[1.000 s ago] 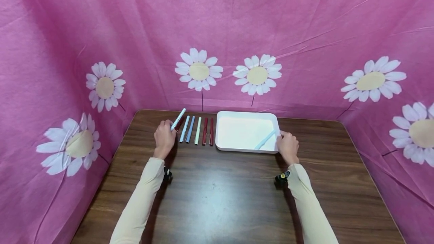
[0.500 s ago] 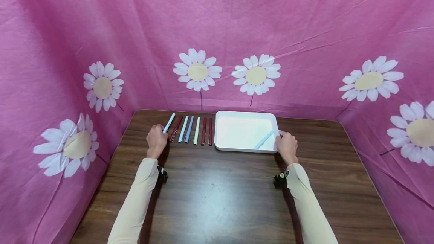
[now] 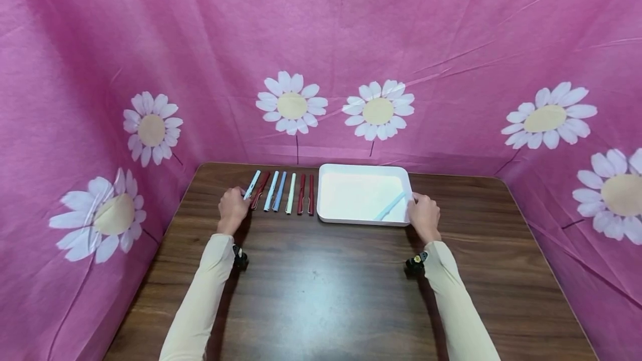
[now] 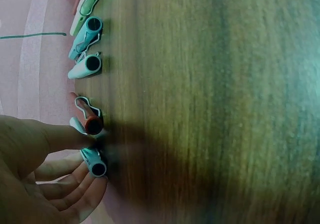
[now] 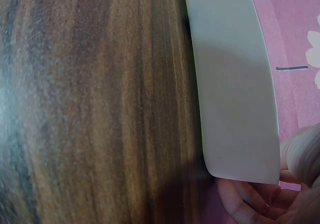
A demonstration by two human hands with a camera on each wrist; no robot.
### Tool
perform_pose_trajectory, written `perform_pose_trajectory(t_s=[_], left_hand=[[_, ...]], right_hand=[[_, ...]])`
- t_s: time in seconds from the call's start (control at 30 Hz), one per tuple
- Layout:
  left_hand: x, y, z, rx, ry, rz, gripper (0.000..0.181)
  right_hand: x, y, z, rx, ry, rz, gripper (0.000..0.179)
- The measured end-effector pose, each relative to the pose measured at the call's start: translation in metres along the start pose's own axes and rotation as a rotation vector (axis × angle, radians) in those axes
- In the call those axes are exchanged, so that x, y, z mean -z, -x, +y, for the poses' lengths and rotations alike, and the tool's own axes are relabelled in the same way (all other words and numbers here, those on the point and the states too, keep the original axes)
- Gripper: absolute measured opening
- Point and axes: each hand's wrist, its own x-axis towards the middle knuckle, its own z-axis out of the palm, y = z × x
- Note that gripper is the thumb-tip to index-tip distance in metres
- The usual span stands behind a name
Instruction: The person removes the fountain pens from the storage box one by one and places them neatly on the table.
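At the left end of a row of pens, my left hand (image 3: 233,209) pinches a light blue pen (image 3: 252,183) between thumb and fingers. Its dark round end (image 4: 98,169) shows in the left wrist view, low between the fingers. Right beside it lies a dark red pen (image 3: 260,190), slightly slanted. My right hand (image 3: 424,216) grips the right end of a white tray (image 3: 363,222), thumb at the rim and fingers against the outer wall in the right wrist view. Inside the tray, toward that hand, a light blue pen (image 3: 390,206) lies diagonally.
Further along the row, between left hand and tray, lie another light blue pen (image 3: 271,191), a blue pen (image 3: 280,191), a pale green pen (image 3: 291,194) and two dark red pens (image 3: 301,194). A pink flowered cloth (image 3: 321,27) hangs behind the wooden table (image 3: 321,294).
My left hand has carried the light blue pen leftward past the dark red pen and lowered it to the row's left end. The right hand keeps its grip on the tray.
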Motion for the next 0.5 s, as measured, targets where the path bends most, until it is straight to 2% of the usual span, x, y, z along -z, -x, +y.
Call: perform_pose_trajectory(t_s=[0.2,0.5], left_hand=[[0.0001,0.001,-0.0005,-0.008,0.004,-0.017,0.025],[0.0014,0.004,-0.0017,-0.006,0.041,0.007,0.027]], right_hand=[[-0.0008,0.0001,0.0009,-0.004,-0.008,0.0,0.042],[-0.0011,-0.0001,0.0015,0.019,-0.02,0.015,0.041]])
